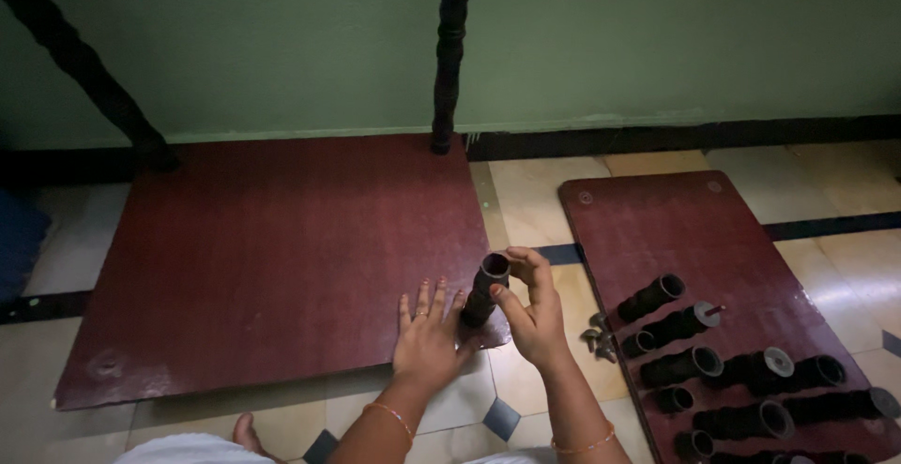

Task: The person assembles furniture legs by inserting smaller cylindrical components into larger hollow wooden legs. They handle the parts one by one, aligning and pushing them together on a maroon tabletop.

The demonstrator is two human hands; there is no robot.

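- Head view: both hands meet at the near right corner of the large maroon board (pixel 272 258) lying on the floor.
- Right hand (pixel 530 309) curls loosely round a dark tube (pixel 484 289), fingers near its open top.
- Tube stands nearly upright on that corner, long axis tilted slightly right.
- Left hand (pixel 430 337) lies flat and spread on the board, fingertips touching the tube's foot.
- Right of the board, more dark tubes (pixel 741 380) lie on a smaller maroon board (pixel 657 215).

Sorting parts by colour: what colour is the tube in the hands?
Black; the tube shows best in the head view.
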